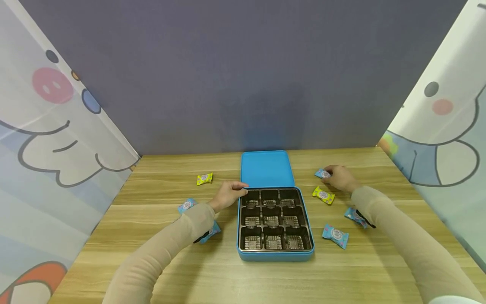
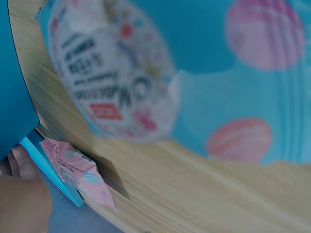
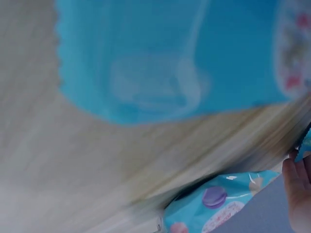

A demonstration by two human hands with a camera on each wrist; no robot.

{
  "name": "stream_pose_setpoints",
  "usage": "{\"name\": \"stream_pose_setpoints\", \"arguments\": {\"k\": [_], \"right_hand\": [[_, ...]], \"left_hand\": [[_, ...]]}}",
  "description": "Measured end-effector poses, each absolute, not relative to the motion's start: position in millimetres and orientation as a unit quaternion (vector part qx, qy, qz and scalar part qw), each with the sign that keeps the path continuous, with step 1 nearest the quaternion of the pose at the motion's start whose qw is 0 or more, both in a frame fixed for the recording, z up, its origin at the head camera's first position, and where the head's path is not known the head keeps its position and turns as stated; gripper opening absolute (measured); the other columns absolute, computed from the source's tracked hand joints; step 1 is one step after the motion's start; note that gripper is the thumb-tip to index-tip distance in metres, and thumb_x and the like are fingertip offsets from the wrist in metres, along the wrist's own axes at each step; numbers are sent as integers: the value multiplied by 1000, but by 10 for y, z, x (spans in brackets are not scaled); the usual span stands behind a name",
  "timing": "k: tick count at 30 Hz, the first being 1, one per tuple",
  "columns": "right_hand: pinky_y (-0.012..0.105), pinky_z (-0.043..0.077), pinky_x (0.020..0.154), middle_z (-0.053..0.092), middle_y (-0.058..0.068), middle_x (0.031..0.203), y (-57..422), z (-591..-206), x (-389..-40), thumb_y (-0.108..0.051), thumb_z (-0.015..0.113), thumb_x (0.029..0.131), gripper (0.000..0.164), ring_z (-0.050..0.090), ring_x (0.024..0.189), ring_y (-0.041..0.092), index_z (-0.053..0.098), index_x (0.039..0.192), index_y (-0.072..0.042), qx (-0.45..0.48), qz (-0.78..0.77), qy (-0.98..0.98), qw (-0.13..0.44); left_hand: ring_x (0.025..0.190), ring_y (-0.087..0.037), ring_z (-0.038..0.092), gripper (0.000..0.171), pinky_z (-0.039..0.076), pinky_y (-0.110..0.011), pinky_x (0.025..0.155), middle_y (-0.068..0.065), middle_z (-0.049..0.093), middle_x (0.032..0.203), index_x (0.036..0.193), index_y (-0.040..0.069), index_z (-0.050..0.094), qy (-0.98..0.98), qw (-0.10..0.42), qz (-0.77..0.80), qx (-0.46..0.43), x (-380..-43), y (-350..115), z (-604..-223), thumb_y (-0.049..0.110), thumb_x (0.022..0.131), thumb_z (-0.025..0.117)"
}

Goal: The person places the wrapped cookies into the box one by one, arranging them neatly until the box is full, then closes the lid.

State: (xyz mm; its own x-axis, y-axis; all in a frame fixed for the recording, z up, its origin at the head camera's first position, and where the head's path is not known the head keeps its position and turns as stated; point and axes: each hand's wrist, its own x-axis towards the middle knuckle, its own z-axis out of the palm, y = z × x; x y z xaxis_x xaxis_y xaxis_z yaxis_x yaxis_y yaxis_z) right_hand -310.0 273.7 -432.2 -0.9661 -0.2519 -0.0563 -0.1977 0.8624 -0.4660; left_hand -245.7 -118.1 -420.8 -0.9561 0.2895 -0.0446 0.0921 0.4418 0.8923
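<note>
A blue tin stands mid-table, its lid laid back behind it. Inside sits a dark plastic tray with several square compartments, nothing in them. My left hand grips the tin's far left corner, thumb on the rim; in the left wrist view its fingers curl at the blue edge. Farther right, my right hand pinches a blue wrapped sweet between thumb and fingers. A yellow wrapped sweet lies just nearer than that hand.
Two blue sweets lie right of the tin, one partly under the right forearm. On the left are a yellow sweet and two blue ones by the left forearm. A grey panel closes off the back.
</note>
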Motion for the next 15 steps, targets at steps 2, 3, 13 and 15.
{"name": "stream_pose_setpoints", "arguments": {"k": [2, 3, 13, 15], "right_hand": [[56, 38, 96, 50, 33, 123, 2732, -4331, -3106, -18, 60, 88, 51, 46, 114, 48, 45, 126, 13, -113, -232, 965, 53], [56, 38, 96, 50, 33, 123, 2728, -4333, -3108, -18, 59, 88, 50, 45, 114, 48, 45, 126, 13, -112, -232, 965, 52], [57, 37, 97, 49, 33, 124, 2724, -4348, -3126, -18, 61, 88, 51, 44, 115, 49, 46, 126, 12, -114, -237, 964, 49], [57, 38, 96, 49, 33, 124, 2727, -4359, -3125, -18, 61, 88, 50, 44, 115, 49, 47, 125, 12, -116, -238, 963, 46]], "left_hand": [[96, -17, 60, 24, 52, -29, 79, -6, 66, 107, 111, 7, 66, 844, 91, 515, 121, -2456, -1184, -4207, 16, 89, 60], [95, -17, 60, 24, 52, -29, 79, -6, 66, 106, 110, 8, 67, 844, 89, 514, 125, -2455, -1186, -4208, 17, 89, 60], [105, -27, 58, 26, 51, -34, 85, -14, 63, 114, 113, 4, 65, 842, 99, 521, 96, -2475, -1179, -4212, 13, 89, 60], [106, -29, 57, 28, 50, -36, 85, -15, 62, 116, 114, 2, 64, 841, 98, 523, 96, -2478, -1181, -4220, 12, 88, 60]]}}
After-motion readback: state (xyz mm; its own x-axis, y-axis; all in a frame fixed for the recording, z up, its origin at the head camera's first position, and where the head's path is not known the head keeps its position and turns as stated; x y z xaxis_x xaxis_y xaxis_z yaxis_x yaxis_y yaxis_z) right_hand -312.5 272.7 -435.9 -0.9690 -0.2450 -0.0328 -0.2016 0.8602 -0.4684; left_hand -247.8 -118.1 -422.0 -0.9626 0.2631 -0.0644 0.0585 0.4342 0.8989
